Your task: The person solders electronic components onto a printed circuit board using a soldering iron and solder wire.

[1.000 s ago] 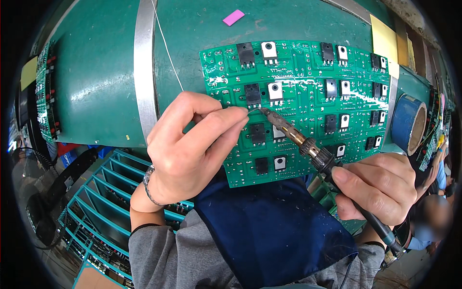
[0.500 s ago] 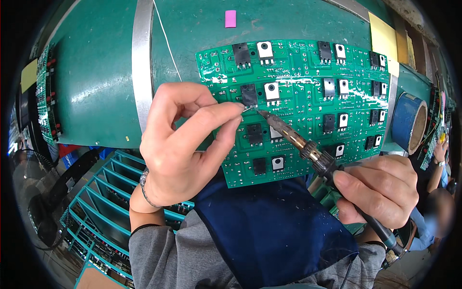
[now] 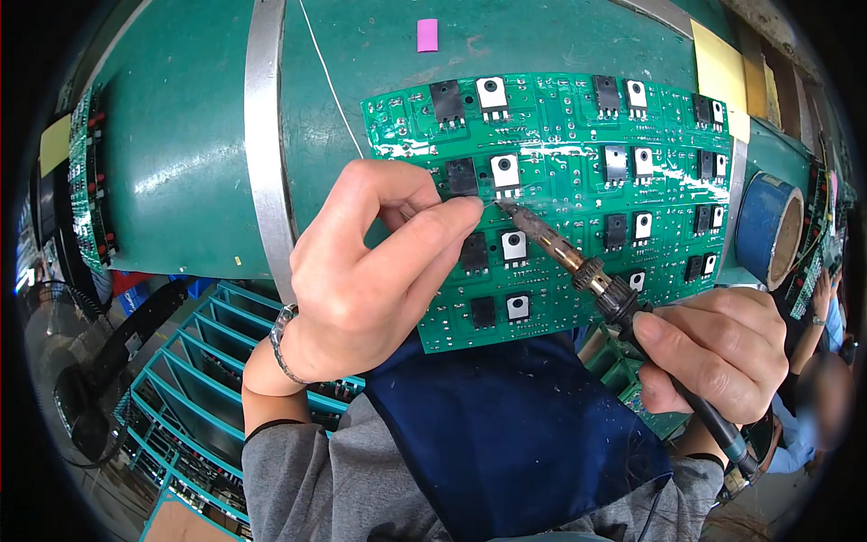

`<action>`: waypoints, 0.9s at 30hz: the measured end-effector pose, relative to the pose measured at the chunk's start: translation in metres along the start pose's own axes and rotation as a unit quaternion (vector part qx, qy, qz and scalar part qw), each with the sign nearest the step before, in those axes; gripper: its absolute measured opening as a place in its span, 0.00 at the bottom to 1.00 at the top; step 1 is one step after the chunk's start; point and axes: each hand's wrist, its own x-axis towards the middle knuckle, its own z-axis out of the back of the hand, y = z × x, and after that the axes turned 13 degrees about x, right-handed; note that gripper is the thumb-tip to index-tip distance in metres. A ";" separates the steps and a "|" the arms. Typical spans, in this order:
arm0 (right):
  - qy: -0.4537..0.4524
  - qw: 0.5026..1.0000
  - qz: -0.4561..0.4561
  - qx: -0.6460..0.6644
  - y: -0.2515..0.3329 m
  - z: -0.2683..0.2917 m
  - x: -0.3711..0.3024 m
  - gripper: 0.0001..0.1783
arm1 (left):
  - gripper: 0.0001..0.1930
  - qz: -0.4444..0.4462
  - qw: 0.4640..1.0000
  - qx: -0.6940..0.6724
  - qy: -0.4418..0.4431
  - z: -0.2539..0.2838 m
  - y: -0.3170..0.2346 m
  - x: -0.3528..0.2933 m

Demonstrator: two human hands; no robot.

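A green circuit board (image 3: 564, 303) lies in front of me, bearing rows of black components (image 3: 447, 101) and white-faced ones (image 3: 504, 169). My left hand (image 3: 361, 271) is closed in a pinch on thin solder wire (image 3: 327, 72), whose strand runs up and away behind the hand. Its fingertips are over the second row, just left of the iron's tip. My right hand (image 3: 718, 348) grips the black handle of a soldering iron (image 3: 591, 274). The dark tip sits at the leads below a white-faced component in that row; whether it touches them I cannot tell.
A blue-sided roll (image 3: 763, 226) stands right of the board, below yellow paper (image 3: 718, 68). A pink slip (image 3: 427, 35) lies beyond the board, and a metal strip (image 3: 264, 135) crosses the green tabletop. Teal racks (image 3: 194, 348) stand lower left. Another person (image 3: 813, 379) is at far right.
My left hand and the solder wire have shifted right. The iron's tip has moved slightly right and up, from the black component's leads to those of its white-faced neighbour. The board has shifted slightly left.
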 end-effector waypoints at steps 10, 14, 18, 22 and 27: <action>0.002 1.000 -0.001 0.008 -0.002 -0.001 -0.001 0.14 | 0.15 -0.015 1.000 0.005 0.007 -0.001 0.000 0.001; 0.002 1.000 0.005 0.007 0.000 0.002 0.000 0.14 | 0.14 0.018 1.000 -0.020 -0.004 0.003 0.000 0.003; 0.000 1.000 0.008 0.007 0.003 0.007 -0.004 0.14 | 0.14 0.003 1.000 -0.023 0.015 0.005 -0.003 0.003; -0.003 1.000 0.006 0.005 -0.001 0.007 -0.006 0.14 | 0.14 -0.009 1.000 -0.010 0.017 0.002 -0.004 0.004; -0.003 1.000 0.021 -0.003 -0.005 0.005 -0.005 0.14 | 0.15 -0.016 1.000 -0.007 0.011 -0.003 -0.004 0.003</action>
